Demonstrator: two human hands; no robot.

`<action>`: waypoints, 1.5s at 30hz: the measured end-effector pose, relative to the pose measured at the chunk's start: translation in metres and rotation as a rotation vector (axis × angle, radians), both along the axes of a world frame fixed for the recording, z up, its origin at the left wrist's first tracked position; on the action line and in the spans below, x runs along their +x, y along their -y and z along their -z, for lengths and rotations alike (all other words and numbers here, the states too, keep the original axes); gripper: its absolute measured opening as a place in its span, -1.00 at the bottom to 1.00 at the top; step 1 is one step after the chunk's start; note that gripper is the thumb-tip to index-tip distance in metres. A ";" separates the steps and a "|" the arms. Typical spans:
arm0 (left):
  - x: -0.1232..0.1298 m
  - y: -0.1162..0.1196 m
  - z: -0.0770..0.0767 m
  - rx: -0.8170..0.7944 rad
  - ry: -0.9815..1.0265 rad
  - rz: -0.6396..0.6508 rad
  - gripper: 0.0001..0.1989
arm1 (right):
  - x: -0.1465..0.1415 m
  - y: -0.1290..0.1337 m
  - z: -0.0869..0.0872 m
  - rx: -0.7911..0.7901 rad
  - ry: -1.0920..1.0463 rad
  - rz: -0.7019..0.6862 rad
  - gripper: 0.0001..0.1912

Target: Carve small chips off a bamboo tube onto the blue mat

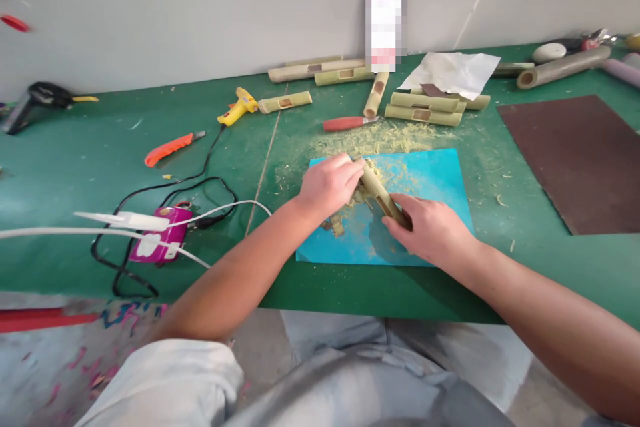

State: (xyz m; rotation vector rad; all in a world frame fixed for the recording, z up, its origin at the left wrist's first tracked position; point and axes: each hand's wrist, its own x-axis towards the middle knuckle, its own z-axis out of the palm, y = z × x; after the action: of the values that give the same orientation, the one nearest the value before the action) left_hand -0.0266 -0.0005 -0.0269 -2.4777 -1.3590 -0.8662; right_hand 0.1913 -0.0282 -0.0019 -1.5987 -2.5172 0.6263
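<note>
A length of bamboo tube (376, 187) with a rectangular slot cut in its side slants over a blue sheet (420, 177). My right hand (425, 223) is wrapped round its near end. At the tube's far end my left hand (333, 180) is closed, fingertips against the bamboo; anything small beneath the fingers is hidden. Yellowish shavings (395, 140) lie around the far end and on the sheet. A small brown scrap (336, 223) rests below my left hand.
Several slotted bamboo tubes (423, 115) lie farther back, near a red-handled knife (345, 123). A yellow glue gun (237, 107), an orange cutter (170, 148) and a purple power strip (167, 230) with cables occupy the left. A brown sheet (580, 160) lies right.
</note>
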 end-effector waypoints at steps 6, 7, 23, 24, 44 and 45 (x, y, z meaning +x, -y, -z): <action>0.003 0.005 0.000 -0.010 -0.002 0.023 -0.73 | 0.000 0.000 0.001 -0.004 0.003 -0.003 -0.65; 0.003 0.005 0.000 -0.004 -0.002 0.024 -0.73 | 0.000 0.000 0.001 -0.005 0.003 -0.003 -0.65; 0.009 0.013 -0.002 -0.019 -0.026 0.047 -0.72 | 0.000 -0.001 -0.001 -0.022 -0.010 -0.020 -0.67; 0.009 0.014 -0.002 -0.030 -0.037 0.079 -0.72 | 0.000 -0.001 -0.001 -0.026 -0.011 -0.023 -0.68; 0.006 0.013 -0.001 0.023 -0.020 0.032 -0.73 | -0.001 -0.001 -0.003 -0.026 -0.004 -0.008 -0.69; 0.005 0.012 -0.001 0.012 -0.024 0.022 -0.72 | -0.001 -0.001 -0.003 -0.022 -0.002 -0.007 -0.70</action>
State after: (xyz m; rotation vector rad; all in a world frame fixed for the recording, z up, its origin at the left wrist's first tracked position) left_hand -0.0215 -0.0125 -0.0262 -2.4903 -1.3180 -0.8438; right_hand 0.1906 -0.0277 0.0010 -1.5957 -2.5245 0.6586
